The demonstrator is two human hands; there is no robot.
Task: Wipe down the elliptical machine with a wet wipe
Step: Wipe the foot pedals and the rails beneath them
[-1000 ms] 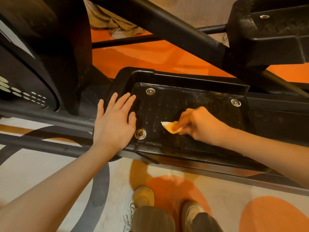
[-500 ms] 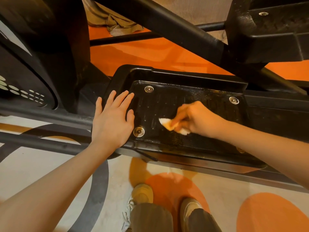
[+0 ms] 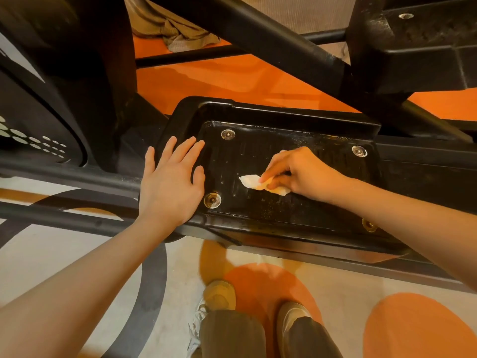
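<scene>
The elliptical's black foot pedal [image 3: 296,215] fills the middle of the view, a dusty tray with round metal bolts at its corners. My right hand [image 3: 302,173] pinches a small white wet wipe [image 3: 254,182] and presses it onto the pedal's floor near the centre. My left hand [image 3: 170,186] lies flat with fingers straight on the pedal's left rim, beside the near-left bolt [image 3: 212,200].
A second black pedal [image 3: 418,40] sits higher at the upper right, with a thick diagonal frame bar [image 3: 271,40] between. The flywheel housing [image 3: 38,112] stands at the left. A crumpled cloth [image 3: 175,32] lies on the orange floor behind. My shoes [image 3: 219,295] stand below.
My right hand has slid the wipe slightly left and up across the pedal floor. My left hand has stayed flat on the left rim.
</scene>
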